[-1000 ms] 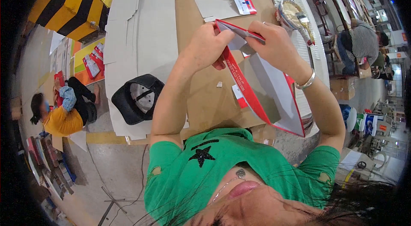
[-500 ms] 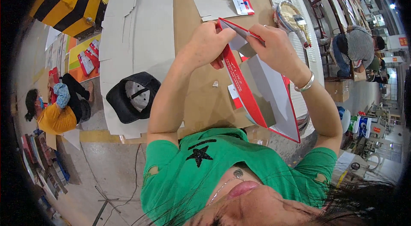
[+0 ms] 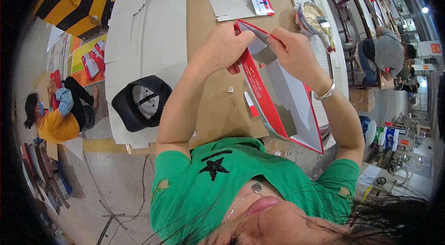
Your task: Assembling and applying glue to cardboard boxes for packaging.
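A red cardboard box (image 3: 262, 93), grey-white inside and open through its middle, is held up above the table between my hands. My left hand (image 3: 228, 46) pinches its far left corner, thumb on the edge and fingers curled behind the red side. At the far right edge, my right hand (image 3: 296, 54) grips a grey flap with thumb and fingers. The box tilts, with its near end slanting down to the right. Beneath it, a small white-and-red piece (image 3: 251, 104) lies on the brown table board (image 3: 218, 110), partly covered.
A flat grey-and-red carton blank (image 3: 232, 1) lies beyond my hands. To its right sits a round roll of tape (image 3: 315, 16). A black cap (image 3: 142, 103) rests on white cardboard sheets (image 3: 157, 22) at left. A seated person (image 3: 59, 122) and a striped pillar (image 3: 74, 1) are farther left.
Both hands keep their hold on the box, which stays nearly in place. The whole view has shifted slightly; the grips look the same.
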`<action>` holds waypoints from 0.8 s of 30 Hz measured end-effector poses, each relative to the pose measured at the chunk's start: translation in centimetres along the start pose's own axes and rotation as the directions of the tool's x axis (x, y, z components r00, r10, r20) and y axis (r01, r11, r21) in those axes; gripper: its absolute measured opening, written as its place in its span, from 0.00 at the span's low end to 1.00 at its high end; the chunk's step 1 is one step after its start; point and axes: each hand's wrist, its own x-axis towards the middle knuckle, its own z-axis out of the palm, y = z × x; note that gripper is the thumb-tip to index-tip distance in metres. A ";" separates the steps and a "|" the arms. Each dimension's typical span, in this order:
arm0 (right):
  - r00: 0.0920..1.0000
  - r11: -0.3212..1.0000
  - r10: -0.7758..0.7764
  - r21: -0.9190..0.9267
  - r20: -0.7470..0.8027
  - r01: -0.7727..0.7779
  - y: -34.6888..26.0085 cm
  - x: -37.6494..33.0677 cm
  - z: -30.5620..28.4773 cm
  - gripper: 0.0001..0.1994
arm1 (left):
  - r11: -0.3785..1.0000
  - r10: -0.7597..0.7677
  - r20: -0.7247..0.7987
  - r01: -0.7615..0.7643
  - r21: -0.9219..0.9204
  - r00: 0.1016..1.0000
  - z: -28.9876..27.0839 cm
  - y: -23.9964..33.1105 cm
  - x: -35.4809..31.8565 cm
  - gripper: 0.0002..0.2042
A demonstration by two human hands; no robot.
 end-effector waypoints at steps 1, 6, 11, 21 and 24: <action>1.000 1.000 -0.001 -0.001 0.001 0.001 0.0 -0.1 0.1 0.06 | 1.000 -0.005 -0.006 0.005 0.001 1.000 0.1 0.0 0.1 0.16; 0.996 0.997 0.069 -0.047 0.056 -0.067 -0.2 -0.2 0.4 0.06 | 0.999 -0.041 -0.021 0.041 0.013 0.999 0.3 -0.6 0.6 0.15; 0.995 0.996 0.090 -0.001 0.053 -0.090 0.2 -0.9 0.7 0.07 | 1.000 0.017 -0.051 -0.016 0.019 0.999 0.5 -0.7 0.5 0.15; 0.897 0.865 0.394 0.410 -0.198 -0.289 6.7 -4.7 0.1 0.12 | 0.988 0.068 -0.497 -0.127 -0.087 0.865 -3.6 -3.4 1.3 0.16; 0.757 0.708 0.642 0.475 -0.123 -0.523 11.2 -8.7 2.2 0.11 | 0.954 0.186 -0.620 -0.292 -0.073 0.763 -6.9 -3.6 0.9 0.15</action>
